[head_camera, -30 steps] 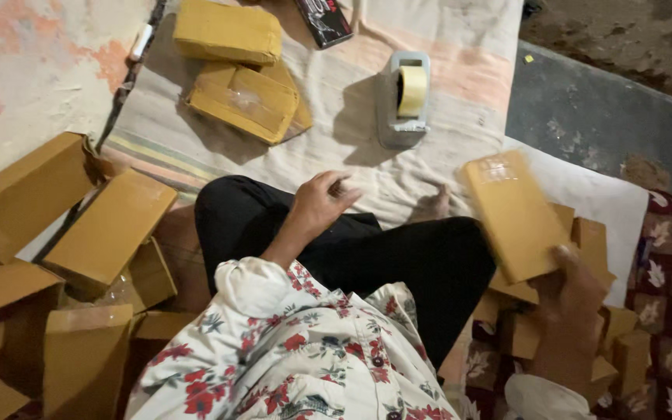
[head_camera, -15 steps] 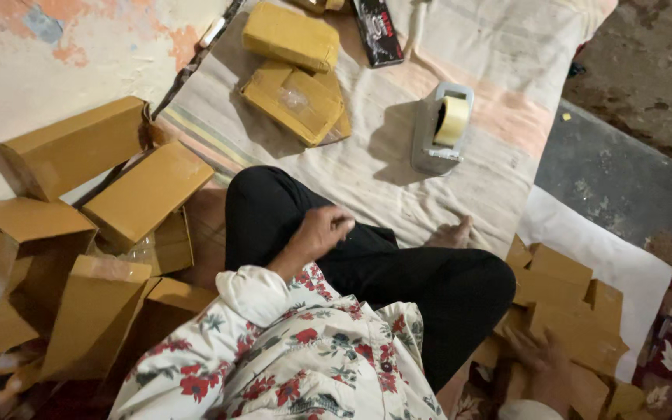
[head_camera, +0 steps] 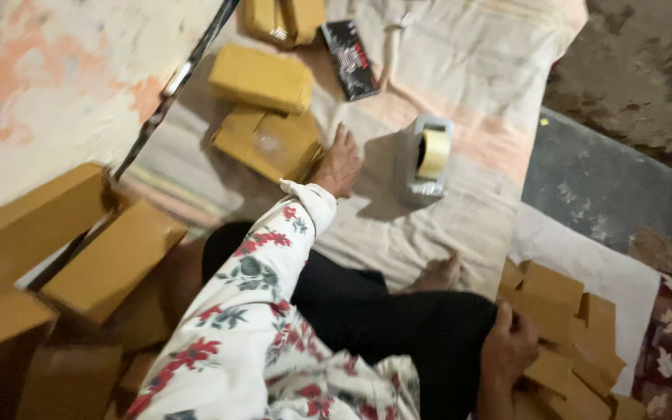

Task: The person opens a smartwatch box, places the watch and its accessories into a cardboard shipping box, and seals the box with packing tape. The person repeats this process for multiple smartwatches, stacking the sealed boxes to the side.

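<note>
Left hand (head_camera: pixel 340 165) rests flat, fingers open, on a yellow taped box (head_camera: pixel 267 142) left of the tape dispenser (head_camera: pixel 423 159). Right hand (head_camera: pixel 509 348), well below the dispenser, closes on flat brown cartons (head_camera: pixel 565 327). A black packet (head_camera: pixel 350 59) lies above-left.

We see a makeshift packing spot on a floor: a spread cloth (head_camera: pixel 468 218), cardboard boxes (head_camera: pixel 114 260), a tape dispenser (head_camera: pixel 423 159).

Tan cardboard boxes (head_camera: pixel 262 78), white sleeve (head_camera: pixel 250 311) w/ red floral print, black trousers (head_camera: pixel 383 311), yellow tape roll (head_camera: pixel 434 153)
</note>
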